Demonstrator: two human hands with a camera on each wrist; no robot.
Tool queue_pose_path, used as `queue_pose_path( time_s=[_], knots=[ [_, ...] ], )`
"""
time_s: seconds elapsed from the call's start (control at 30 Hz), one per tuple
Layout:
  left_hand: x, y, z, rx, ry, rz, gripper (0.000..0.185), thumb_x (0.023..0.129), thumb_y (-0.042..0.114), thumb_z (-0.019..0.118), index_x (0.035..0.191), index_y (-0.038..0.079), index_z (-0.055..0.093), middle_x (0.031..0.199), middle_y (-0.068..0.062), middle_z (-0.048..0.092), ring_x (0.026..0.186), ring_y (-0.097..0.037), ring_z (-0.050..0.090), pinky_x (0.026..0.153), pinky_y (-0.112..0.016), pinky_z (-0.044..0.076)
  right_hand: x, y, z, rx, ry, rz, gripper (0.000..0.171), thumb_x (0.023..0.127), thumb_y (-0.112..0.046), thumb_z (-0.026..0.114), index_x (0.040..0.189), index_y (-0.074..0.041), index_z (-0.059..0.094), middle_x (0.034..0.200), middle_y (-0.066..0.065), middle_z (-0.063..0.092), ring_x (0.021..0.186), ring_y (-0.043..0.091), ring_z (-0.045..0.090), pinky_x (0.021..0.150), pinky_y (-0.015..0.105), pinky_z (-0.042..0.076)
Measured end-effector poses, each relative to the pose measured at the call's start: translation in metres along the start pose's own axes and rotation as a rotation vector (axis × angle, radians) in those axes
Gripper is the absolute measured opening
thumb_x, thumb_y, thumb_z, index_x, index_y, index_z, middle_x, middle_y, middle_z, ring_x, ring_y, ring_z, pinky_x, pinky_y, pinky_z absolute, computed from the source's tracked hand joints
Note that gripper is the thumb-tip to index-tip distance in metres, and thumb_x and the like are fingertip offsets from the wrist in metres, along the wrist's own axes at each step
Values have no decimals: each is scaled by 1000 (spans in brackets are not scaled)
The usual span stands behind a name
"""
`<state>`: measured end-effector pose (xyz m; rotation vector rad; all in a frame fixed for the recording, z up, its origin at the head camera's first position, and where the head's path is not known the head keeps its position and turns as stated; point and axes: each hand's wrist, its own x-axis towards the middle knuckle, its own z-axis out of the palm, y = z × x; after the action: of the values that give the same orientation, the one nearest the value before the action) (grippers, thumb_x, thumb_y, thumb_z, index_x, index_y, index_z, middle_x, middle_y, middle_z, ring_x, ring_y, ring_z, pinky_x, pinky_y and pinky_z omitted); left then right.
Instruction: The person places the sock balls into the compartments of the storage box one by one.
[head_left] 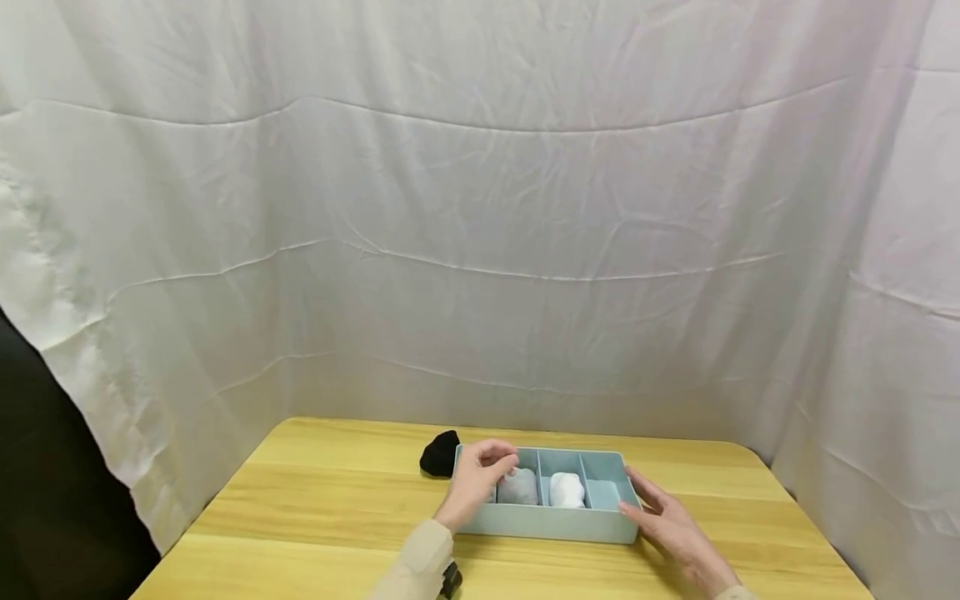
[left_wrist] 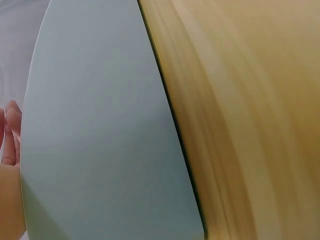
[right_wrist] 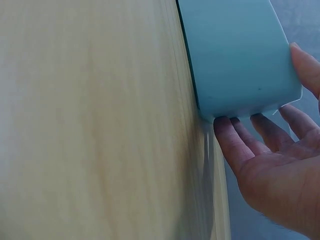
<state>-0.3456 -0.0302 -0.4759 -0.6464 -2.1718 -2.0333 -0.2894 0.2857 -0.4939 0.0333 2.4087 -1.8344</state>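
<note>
A light blue storage box with a row of compartments stands on the table. One compartment holds a grey balled cloth bundle, perhaps socks, and the one to its right a white cloth bundle. Grey cloth also shows in the leftmost compartment, mostly behind my left hand. That hand is over the box's left part, fingers bent and fingertips close to the grey bundle; whether they pinch it is unclear. My right hand holds the box's right end, thumb at the front corner and fingertips against the end wall.
A black cloth bundle lies on the wooden table at the box's back left corner. The rightmost compartment shows its bare floor. Pale curtains hang behind and beside the table.
</note>
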Motion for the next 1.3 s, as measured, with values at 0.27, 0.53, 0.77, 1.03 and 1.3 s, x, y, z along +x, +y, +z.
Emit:
queue_pose_path(
  time_s=[0.27, 0.53, 0.77, 1.03, 1.3],
  knots=[
    [-6, 11, -26, 19, 25, -5, 12, 92, 5, 66, 101, 0, 71, 95, -34, 67, 83, -53, 60, 64, -38, 57, -1, 0, 1, -16, 14, 3, 78, 93, -29, 67, 156, -13, 25, 162, 23, 13, 143, 50, 20, 110, 61, 32],
    [-6, -14, -49, 12, 89, -31, 22, 90, 9, 70, 105, -7, 69, 90, -21, 71, 74, -29, 67, 57, -28, 53, -2, 2, 7, -5, 18, 23, 78, 93, -29, 68, 156, -12, 25, 161, 24, 13, 142, 52, 21, 110, 62, 32],
    [-2, -16, -61, -11, 142, -89, 23, 89, 11, 72, 105, -5, 70, 91, -19, 70, 71, -13, 63, 57, -22, 49, -1, 2, 4, -27, 23, 17, 78, 93, -29, 67, 156, -12, 24, 161, 24, 13, 143, 51, 19, 110, 61, 32],
    [6, -25, -79, 23, 162, -127, 14, 89, 10, 71, 101, 2, 72, 88, -12, 71, 70, -14, 61, 58, -25, 49, -1, 1, 5, -31, 19, 15, 78, 93, -30, 67, 156, -13, 25, 161, 24, 15, 143, 51, 19, 110, 62, 32],
    [16, -23, -100, 74, 211, -76, 21, 85, 3, 74, 105, -4, 70, 100, -22, 72, 74, -7, 64, 59, -26, 51, -1, 2, 6, -20, 21, 6, 75, 94, -26, 66, 156, -12, 26, 161, 23, 15, 143, 50, 20, 110, 60, 33]
  ],
)
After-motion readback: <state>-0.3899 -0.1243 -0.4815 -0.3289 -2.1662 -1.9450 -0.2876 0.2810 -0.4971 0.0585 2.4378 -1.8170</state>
